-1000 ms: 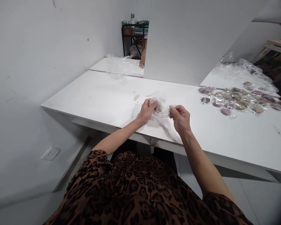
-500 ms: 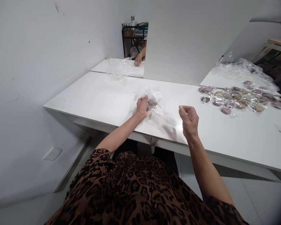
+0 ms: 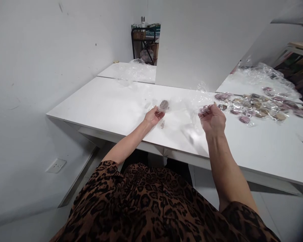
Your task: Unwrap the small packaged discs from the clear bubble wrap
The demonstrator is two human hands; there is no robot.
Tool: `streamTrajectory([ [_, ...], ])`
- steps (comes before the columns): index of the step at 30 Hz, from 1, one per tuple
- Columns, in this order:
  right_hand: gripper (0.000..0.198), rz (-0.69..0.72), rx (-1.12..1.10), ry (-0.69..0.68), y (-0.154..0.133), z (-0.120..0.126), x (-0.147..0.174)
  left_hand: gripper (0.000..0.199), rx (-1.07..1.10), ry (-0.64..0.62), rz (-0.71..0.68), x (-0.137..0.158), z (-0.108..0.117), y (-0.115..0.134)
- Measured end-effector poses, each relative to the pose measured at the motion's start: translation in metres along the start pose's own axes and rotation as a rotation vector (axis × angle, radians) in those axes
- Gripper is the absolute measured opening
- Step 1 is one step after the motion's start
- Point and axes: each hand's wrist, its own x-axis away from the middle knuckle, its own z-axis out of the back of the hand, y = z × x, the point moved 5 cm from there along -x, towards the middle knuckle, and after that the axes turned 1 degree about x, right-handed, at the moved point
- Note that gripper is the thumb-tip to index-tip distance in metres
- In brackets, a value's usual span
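Observation:
My left hand (image 3: 154,116) is closed at the fingertips on a round brown piece in clear plastic (image 3: 164,105), just above the white table. Small brown crumbs (image 3: 162,124) lie below that hand. My right hand (image 3: 213,118) has its fingers curled round a purple-pink piece in clear plastic (image 3: 204,109), and loose film stands up beyond it. Just right of this hand lies a spread of wrapped round pieces (image 3: 261,112), purple, tan and brown. What the pieces are made of I cannot tell.
The white table (image 3: 91,107) meets a wall on the left. A white upright panel (image 3: 192,43) stands at its back edge. Clear film (image 3: 131,70) lies behind on the left, more film (image 3: 270,75) at the right. A black rack (image 3: 133,43) stands farther off.
My right hand has moved right and away from me, turned over, and now holds the purple-pink wrapped piece. My left hand has lowered slightly around the brown piece. Another hand at the back has gone from view.

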Motion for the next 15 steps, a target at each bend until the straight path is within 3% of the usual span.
streamTrajectory([
  [3,0.032,0.003,-0.017,0.041,-0.003,0.003,0.002,0.024,0.114,0.002,0.018,-0.001,-0.003,0.000],
  [8,0.035,0.113,0.127,-0.107,-0.012,-0.013,0.020,0.069,0.159,-0.133,0.128,0.012,-0.012,-0.013],
  [12,0.034,0.194,0.168,-0.147,-0.031,-0.031,0.015,0.080,0.069,-0.150,0.248,0.027,-0.011,-0.026],
  [15,0.032,0.240,0.173,-0.206,-0.046,-0.059,0.010,0.089,-0.069,-0.138,0.333,0.037,-0.016,-0.032],
])
